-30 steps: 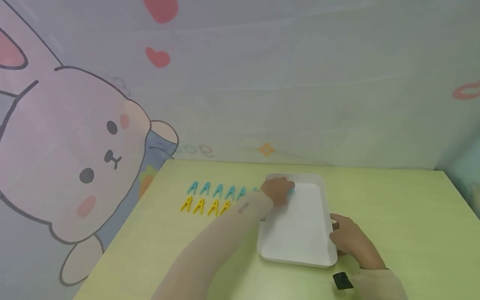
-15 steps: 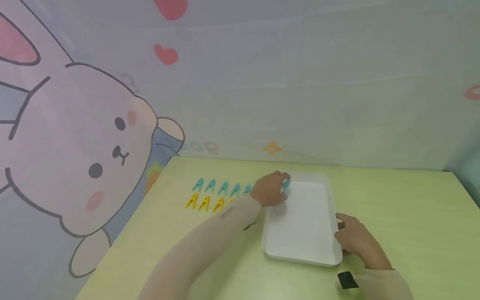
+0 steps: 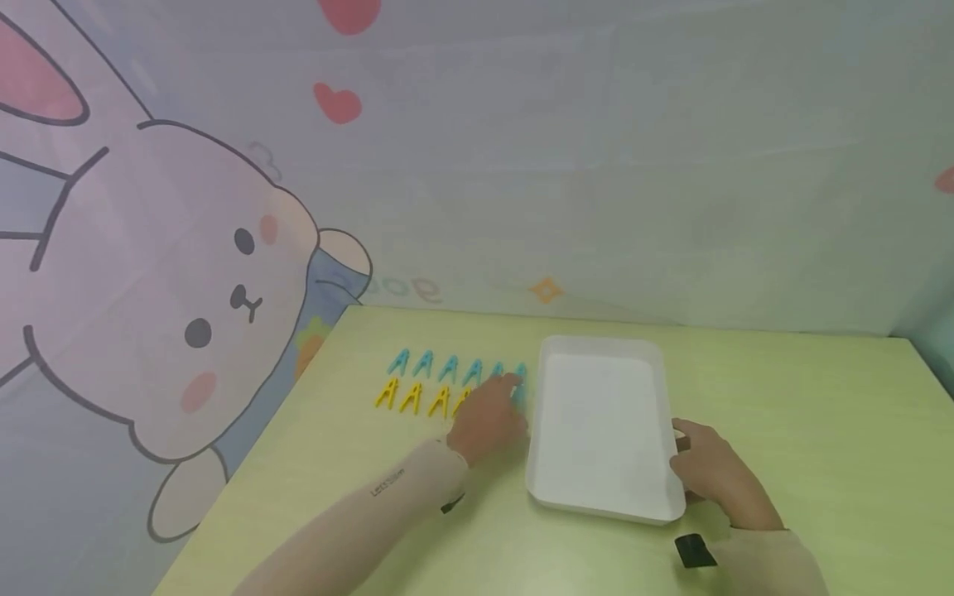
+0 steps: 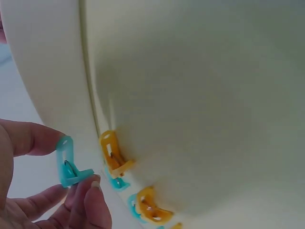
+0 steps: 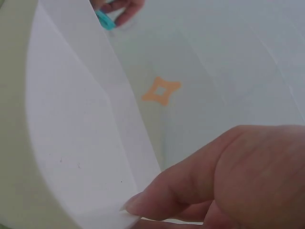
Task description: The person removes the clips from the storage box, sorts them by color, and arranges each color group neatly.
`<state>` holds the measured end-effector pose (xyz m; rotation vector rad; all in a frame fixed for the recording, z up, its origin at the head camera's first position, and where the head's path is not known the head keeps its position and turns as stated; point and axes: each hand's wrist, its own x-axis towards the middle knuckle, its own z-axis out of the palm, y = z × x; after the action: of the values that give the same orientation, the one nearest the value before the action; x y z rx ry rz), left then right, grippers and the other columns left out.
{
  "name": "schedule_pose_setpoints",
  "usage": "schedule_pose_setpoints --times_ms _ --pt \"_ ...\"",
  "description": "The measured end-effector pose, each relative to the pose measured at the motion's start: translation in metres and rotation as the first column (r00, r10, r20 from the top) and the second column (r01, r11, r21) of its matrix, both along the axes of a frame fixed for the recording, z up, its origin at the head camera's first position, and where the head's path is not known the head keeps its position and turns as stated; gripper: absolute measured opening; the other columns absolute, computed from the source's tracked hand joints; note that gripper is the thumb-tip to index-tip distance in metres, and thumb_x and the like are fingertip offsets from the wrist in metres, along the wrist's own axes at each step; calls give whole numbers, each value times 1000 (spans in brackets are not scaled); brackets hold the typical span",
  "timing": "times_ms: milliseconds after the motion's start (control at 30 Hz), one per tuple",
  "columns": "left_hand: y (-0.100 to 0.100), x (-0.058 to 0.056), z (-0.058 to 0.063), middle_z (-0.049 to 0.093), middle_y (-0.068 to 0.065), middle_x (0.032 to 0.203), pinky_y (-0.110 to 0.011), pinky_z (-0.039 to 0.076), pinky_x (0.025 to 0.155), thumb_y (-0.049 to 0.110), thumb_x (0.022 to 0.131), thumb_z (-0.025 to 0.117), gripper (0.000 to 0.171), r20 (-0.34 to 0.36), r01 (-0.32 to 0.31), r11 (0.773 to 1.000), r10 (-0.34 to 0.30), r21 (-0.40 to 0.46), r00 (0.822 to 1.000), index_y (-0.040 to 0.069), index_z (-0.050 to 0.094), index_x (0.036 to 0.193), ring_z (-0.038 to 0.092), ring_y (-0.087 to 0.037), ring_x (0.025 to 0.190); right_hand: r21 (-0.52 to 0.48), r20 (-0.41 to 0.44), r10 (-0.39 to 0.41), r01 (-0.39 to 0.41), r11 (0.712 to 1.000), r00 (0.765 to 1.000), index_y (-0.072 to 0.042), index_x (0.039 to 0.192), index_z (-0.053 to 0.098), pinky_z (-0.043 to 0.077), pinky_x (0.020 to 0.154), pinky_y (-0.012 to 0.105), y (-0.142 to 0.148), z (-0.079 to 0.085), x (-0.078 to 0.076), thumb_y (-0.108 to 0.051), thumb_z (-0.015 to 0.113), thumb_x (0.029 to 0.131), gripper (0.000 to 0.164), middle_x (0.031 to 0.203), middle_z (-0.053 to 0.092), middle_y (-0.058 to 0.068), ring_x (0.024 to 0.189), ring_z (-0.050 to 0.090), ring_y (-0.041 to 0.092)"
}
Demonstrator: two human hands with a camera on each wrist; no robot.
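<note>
My left hand [image 3: 488, 420] is just left of the white tray [image 3: 604, 430]. In the left wrist view, its thumb and fingers pinch a teal clothespin [image 4: 66, 164], also visible as a teal clothespin [image 5: 106, 20] in the right wrist view. Beside that hand lie a row of teal clothespins [image 3: 449, 368] and, nearer me, a row of yellow clothespins [image 3: 440, 401], the right end of which the hand hides. My right hand [image 3: 711, 468] grips the tray's right wall, with the thumb [image 5: 157, 195] on the rim in the right wrist view.
A pale green table [image 3: 805, 439] bears everything, its far edge against a printed cloth backdrop [image 3: 671, 207] with a cartoon rabbit [image 3: 231, 306] at the left. The tray stands right of the clothespin rows.
My left hand has moved left from over the tray to the tabletop by the clothespin rows, bringing the teal clothespin with it. The right hand has kept its grip on the tray.
</note>
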<state>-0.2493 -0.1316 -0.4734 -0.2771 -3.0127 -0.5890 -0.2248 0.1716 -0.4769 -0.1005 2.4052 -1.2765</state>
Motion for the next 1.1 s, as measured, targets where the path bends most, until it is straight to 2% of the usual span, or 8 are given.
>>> schedule_pose_setpoints --times_ms 167,333,467,633,767,967,1033,1100 --pt "-9 23 -4 66 -14 117 -43 52 84 10 77 69 51 51 -50 998 48 34 998 1 61 127 63 -29 103 -2 -10 1 -1 1000 1000 16 146 25 58 65 44 1 0 -2 6 41 83 65 133 40 44 97 64 42" --pt "-10 34 -11 65 -11 114 -42 51 83 13 78 70 51 119 -44 999 42 20 992 2 61 127 61 -24 95 13 -4 -14 14 1000 1000 16 146 24 58 65 44 5 -2 -4 7 41 84 65 133 40 45 98 63 45" --pt "-7 36 -16 62 -6 103 -39 49 78 12 78 68 48 150 -35 999 31 21 988 2 62 125 54 -20 84 21 -6 -22 22 1000 1000 16 146 25 58 66 44 8 -2 -3 6 42 84 65 133 40 45 98 63 45" --pt "-4 37 -20 52 -4 84 -34 40 61 12 77 67 27 162 -15 1000 11 23 987 4 63 102 46 -19 71 17 -2 -25 25 1000 1000 17 146 23 58 66 45 10 -2 -1 6 42 86 64 134 39 45 100 62 47" --pt "-3 37 -21 47 -4 78 -32 35 55 14 77 67 19 150 3 1000 -2 -2 989 6 60 93 43 -18 66 17 4 -27 27 1000 1000 18 146 20 58 67 45 9 -1 0 6 41 87 64 134 37 46 101 61 48" --pt "-1 39 -20 49 -4 79 -34 37 57 14 77 68 21 156 -5 1000 8 -18 988 5 61 94 44 -19 67 2 12 -34 34 999 999 19 146 18 58 68 45 9 -1 3 6 41 87 65 135 35 46 104 60 50" --pt "-3 41 -21 53 -5 84 -36 41 61 16 77 67 28 152 -15 1000 16 -8 988 2 64 102 47 -20 71 1 12 -34 34 999 999 18 147 17 58 68 45 9 -2 3 5 41 87 66 136 35 46 104 60 50" --pt "-6 43 -21 61 -8 95 -39 48 70 19 79 67 39 134 -18 1000 18 1 991 0 65 113 56 -24 81 -9 18 -32 32 999 999 16 149 13 57 69 45 9 -4 3 3 43 89 68 136 34 47 105 59 50"
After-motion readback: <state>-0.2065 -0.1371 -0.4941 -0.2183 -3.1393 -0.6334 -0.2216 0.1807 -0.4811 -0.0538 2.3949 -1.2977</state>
